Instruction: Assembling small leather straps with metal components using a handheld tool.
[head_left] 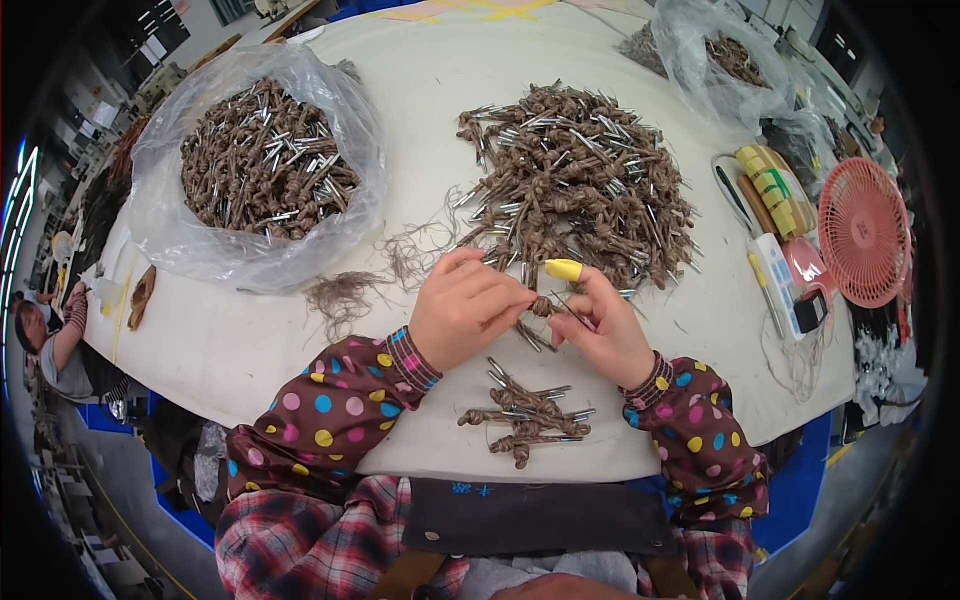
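In front of me, my left hand pinches a knotted brown cord with its fingertips. My right hand is closed at the other side of the same knot, with a thin dark tool between its fingers; its exact kind is too small to tell. A yellow cover wraps one right fingertip. Just beyond my hands rises a big pile of knotted brown cords with metal tips. Nearer to me lies a small group of the same cords.
A clear plastic bag full of such cords stands at the left, with loose thread scraps beside it. On the right are a pink fan, a white power strip and a yellow-green bundle. Another person is at far left.
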